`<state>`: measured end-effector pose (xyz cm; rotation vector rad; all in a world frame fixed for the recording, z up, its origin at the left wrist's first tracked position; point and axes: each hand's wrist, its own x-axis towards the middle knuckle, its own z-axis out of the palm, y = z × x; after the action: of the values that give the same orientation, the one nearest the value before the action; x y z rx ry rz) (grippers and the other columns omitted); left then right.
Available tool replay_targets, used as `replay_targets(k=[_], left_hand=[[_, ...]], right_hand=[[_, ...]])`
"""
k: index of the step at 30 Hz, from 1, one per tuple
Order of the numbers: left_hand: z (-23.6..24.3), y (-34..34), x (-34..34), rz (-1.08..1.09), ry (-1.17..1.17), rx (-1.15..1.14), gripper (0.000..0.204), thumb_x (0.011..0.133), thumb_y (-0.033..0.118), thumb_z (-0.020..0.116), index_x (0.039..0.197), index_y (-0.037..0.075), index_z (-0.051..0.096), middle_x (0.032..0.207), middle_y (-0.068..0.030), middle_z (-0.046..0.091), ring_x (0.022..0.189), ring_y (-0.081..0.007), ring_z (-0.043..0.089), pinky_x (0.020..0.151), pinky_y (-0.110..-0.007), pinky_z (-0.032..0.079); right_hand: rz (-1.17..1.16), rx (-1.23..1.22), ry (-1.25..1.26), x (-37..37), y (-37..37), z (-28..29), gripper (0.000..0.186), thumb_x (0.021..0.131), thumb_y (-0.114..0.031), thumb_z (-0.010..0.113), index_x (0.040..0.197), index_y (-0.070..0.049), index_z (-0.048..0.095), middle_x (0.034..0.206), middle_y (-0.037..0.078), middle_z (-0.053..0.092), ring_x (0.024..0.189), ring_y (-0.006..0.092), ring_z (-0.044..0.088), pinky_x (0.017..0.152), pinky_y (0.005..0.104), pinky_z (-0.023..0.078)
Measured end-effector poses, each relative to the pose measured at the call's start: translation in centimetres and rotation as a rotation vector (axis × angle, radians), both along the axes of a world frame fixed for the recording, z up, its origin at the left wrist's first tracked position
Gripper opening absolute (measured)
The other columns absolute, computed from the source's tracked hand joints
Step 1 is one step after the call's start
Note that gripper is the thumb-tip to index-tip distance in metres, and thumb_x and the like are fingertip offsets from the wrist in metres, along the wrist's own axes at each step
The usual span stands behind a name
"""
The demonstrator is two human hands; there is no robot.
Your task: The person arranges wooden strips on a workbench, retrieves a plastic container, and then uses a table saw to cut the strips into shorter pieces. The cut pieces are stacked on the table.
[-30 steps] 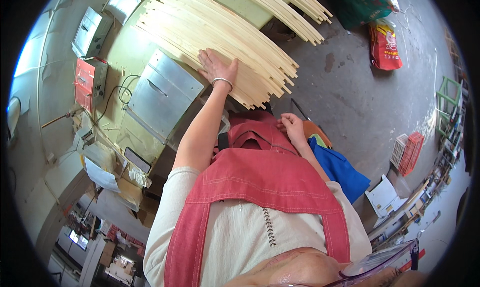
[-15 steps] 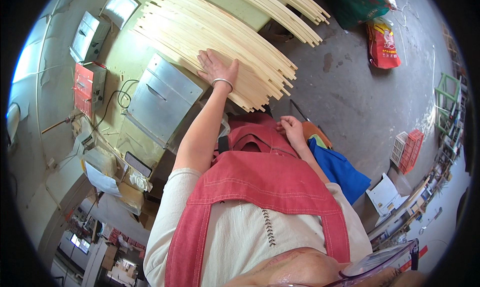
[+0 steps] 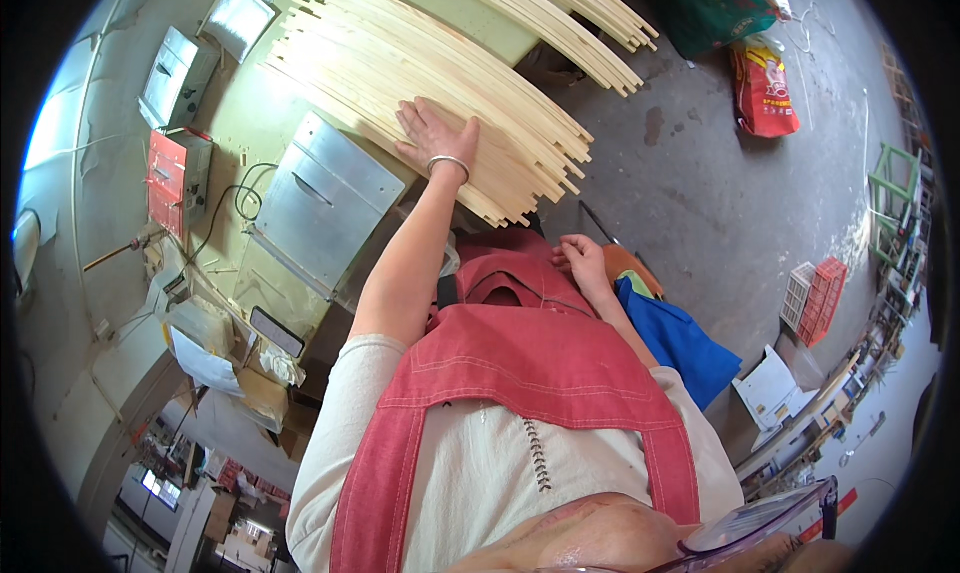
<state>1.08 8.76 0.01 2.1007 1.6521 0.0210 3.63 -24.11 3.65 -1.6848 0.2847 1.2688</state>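
My left hand (image 3: 437, 141) lies spread on a wide layer of pale wooden strips (image 3: 350, 48) on the pale green table (image 3: 270, 103), a metal bangle at its wrist. Beside that hand, to the lower left, is a silver metal plate (image 3: 325, 198) with a slot. Lower right, near the staggered strip ends, my right hand (image 3: 580, 258) is beside my red apron (image 3: 510, 353), fingers loosely bent and apart; nothing shows in them.
More strips (image 3: 570, 23) lie at the top. Metal machines (image 3: 170, 78) and a red-topped one (image 3: 175, 183) line the left, near a cable and phone (image 3: 275, 328). On the right floor are sacks (image 3: 760, 88) and crates (image 3: 815, 298); blue cloth (image 3: 670, 343) is by my right arm.
The strips and my left hand sit very slightly lower in the picture, as do the nearby table items. Both hands keep much the same pose.
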Motion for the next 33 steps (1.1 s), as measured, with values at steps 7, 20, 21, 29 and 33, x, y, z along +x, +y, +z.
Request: replay_targets(k=[7, 20, 21, 29, 33], left_hand=[[0.1, -0.1, -0.1, -0.010, 0.013, 0.007, 0.113, 0.076, 0.055, 0.077, 0.161, 0.005, 0.022, 0.170, -0.0183, 0.012, 0.159, -0.0312, 0.003, 0.122, -0.065, 0.006], [0.2, -0.1, 0.0, -0.011, 0.024, -0.004, 0.112, 0.076, 0.055, 0.077, 0.161, 0.006, 0.023, 0.171, -0.0179, 0.012, 0.160, -0.0306, 0.003, 0.122, -0.065, 0.005], [0.2, -0.1, 0.0, -0.014, 0.030, -0.001, 0.112, 0.076, 0.055, 0.077, 0.161, 0.005, 0.022, 0.171, -0.0178, 0.012, 0.160, -0.0307, 0.003, 0.122, -0.065, 0.005], [0.1, 0.0, 0.0, -0.020, 0.044, -0.017, 0.113, 0.077, 0.056, 0.076, 0.162, 0.005, 0.021, 0.171, -0.0173, 0.010, 0.160, -0.0311, 0.002, 0.122, -0.065, 0.005], [0.0, 0.0, -0.1, -0.026, 0.041, -0.004, 0.114, 0.077, 0.057, 0.075, 0.162, 0.005, 0.020, 0.171, -0.0174, 0.010, 0.160, -0.0310, 0.001, 0.122, -0.064, 0.005]], right_hand=[[0.024, -0.005, -0.016, 0.3, 0.4, 0.2, 0.023, 0.104, -0.012, 0.056, 0.120, 0.002, 0.063, 0.099, 0.010, 0.071, 0.080, 0.0149, 0.068, 0.067, 0.0288, 0.057], [0.026, -0.004, -0.012, 0.4, 0.0, -0.3, 0.023, 0.103, -0.013, 0.057, 0.120, 0.001, 0.064, 0.098, 0.010, 0.071, 0.079, 0.0143, 0.068, 0.066, 0.0279, 0.056], [0.026, -0.003, -0.011, 0.4, 0.0, -0.5, 0.023, 0.103, -0.013, 0.057, 0.120, 0.001, 0.063, 0.098, 0.010, 0.071, 0.079, 0.0143, 0.068, 0.066, 0.0278, 0.056], [0.034, -0.004, -0.013, 0.3, -0.1, -0.7, 0.024, 0.103, -0.012, 0.056, 0.121, 0.002, 0.063, 0.097, 0.009, 0.071, 0.079, 0.0140, 0.068, 0.065, 0.0276, 0.056], [0.051, -0.020, -0.013, 0.3, 0.2, -0.3, 0.024, 0.103, -0.012, 0.056, 0.121, 0.002, 0.063, 0.098, 0.009, 0.071, 0.079, 0.0138, 0.068, 0.066, 0.0278, 0.056]])
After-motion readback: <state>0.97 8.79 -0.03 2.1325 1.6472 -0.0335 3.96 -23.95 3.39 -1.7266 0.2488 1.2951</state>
